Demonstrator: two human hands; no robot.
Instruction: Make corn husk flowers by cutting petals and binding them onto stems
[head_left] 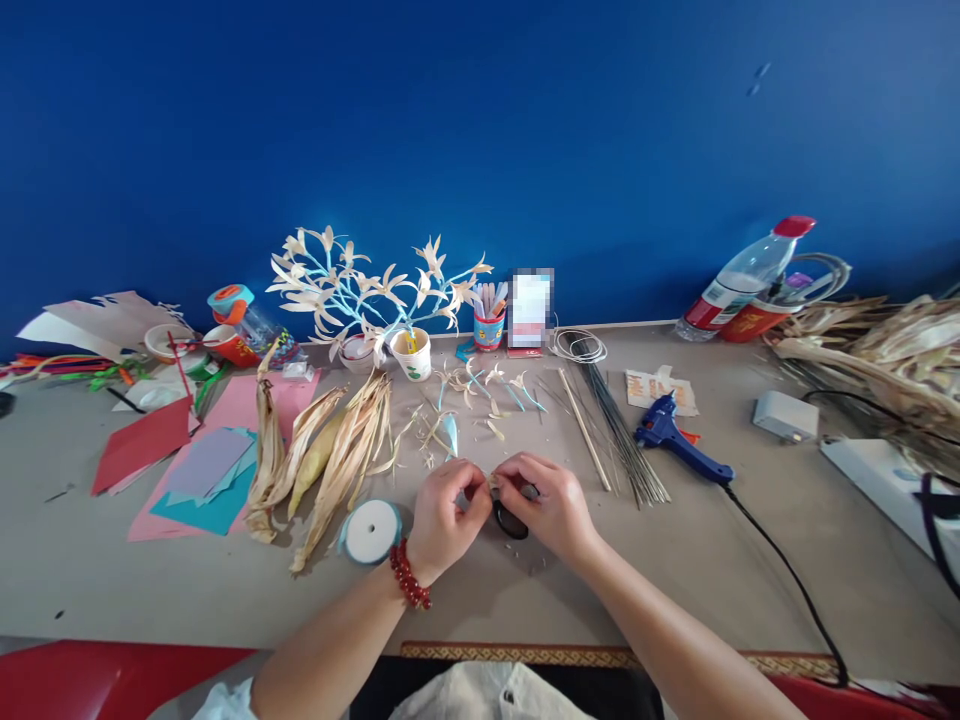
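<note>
My left hand and my right hand meet just above the table, fingertips together. Both are closed in a pinch on a small pale piece of corn husk, mostly hidden by the fingers. Under my right hand lies a pair of scissors with black handles, its blades covered. Left of my left wrist is a white spool of light blue tape. Beyond my hands lie several small husk flowers on blue stems, and husk scraps.
Dried corn husks and coloured paper lie left. Husk flowers stand in a white cup at the back. Thin wires, a blue glue gun with its cord, a bottle and a power strip occupy the right.
</note>
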